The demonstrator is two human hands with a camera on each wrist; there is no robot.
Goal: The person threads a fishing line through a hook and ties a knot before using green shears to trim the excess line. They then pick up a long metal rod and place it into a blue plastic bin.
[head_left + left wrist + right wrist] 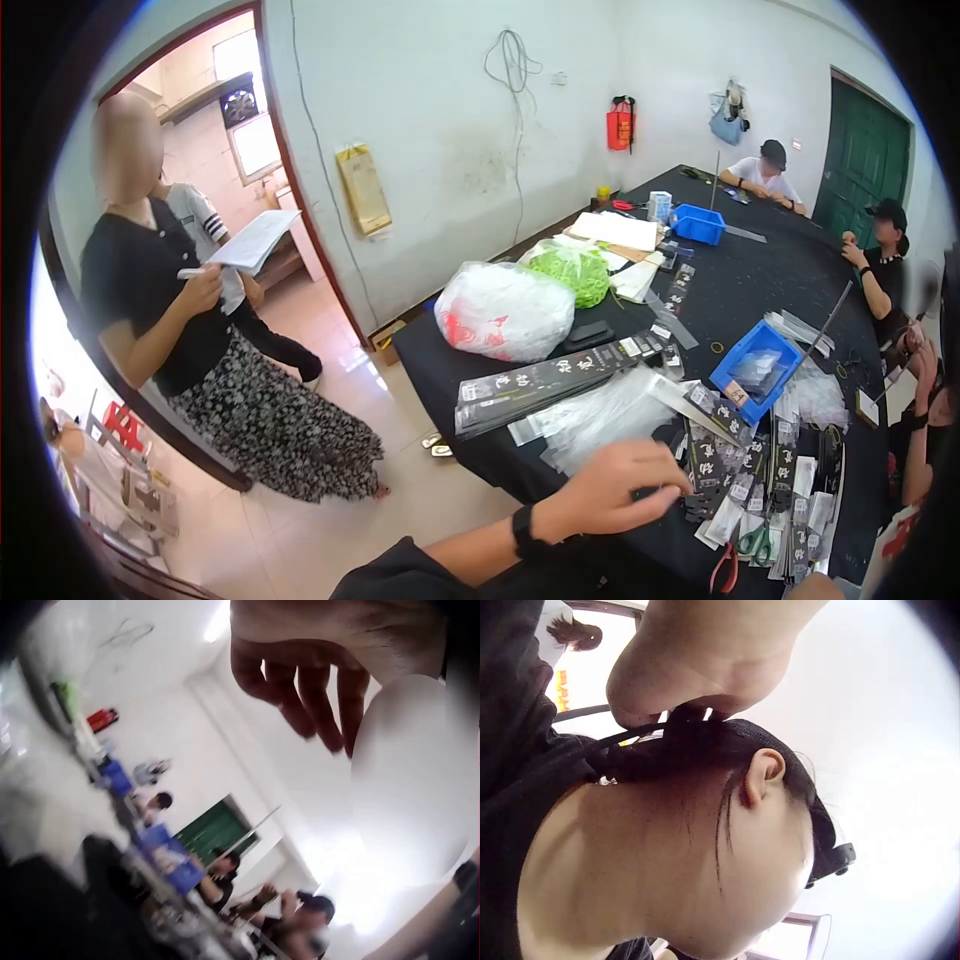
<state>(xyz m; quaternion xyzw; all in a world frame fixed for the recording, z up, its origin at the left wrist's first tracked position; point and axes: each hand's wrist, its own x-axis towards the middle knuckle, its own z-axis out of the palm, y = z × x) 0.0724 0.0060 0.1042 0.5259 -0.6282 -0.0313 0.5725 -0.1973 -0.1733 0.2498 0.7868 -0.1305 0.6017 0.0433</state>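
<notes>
In the head view my left hand [615, 485] hangs over the near side of the black table, fingers loosely bent and nothing held. It overlaps a heap of clear plastic sleeves [610, 415] and black printed packages [715, 465]. The left wrist view shows the same hand [330, 645] raised, its fingers drooping apart. My right hand [705, 664] is up behind my own head in the right wrist view, at the dark hair and the black cap strap [754, 733]. A black cord [626, 737] runs beside it. Its fingertips are mostly hidden; I cannot tell what they hold.
Red-handled pliers [724, 568] and green-handled scissors [757, 545] lie at the near edge. A blue bin [757, 370] of clear bags stands right of a white plastic bag [505, 312]. People sit along the right; a person [150, 270] with papers [258, 240] stands left.
</notes>
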